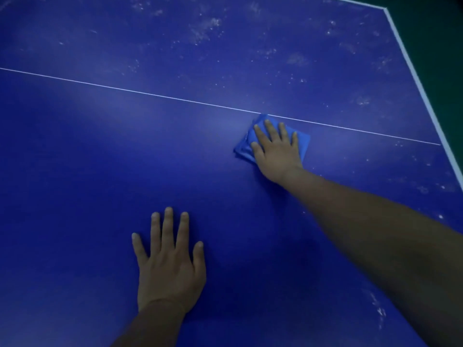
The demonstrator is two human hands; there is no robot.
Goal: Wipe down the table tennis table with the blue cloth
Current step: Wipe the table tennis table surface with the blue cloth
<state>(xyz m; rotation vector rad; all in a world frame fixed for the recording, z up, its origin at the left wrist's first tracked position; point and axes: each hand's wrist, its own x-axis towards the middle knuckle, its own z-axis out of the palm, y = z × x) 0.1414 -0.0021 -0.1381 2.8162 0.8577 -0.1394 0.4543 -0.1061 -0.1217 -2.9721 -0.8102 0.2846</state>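
Note:
The dark blue table tennis table (100, 151) fills the view. A folded blue cloth (244, 149) lies on it just below the thin white centre line (125, 90). My right hand (276, 152) presses flat on the cloth with straight, spread fingers, the arm stretched out from the lower right. My left hand (170, 264) rests flat on the bare table nearer to me, fingers spread, holding nothing.
White dust specks (205, 28) cover the table beyond the centre line and along the right side (378, 309). The white edge stripe (413, 73) marks the table's right border, with dark green floor (443, 33) past it.

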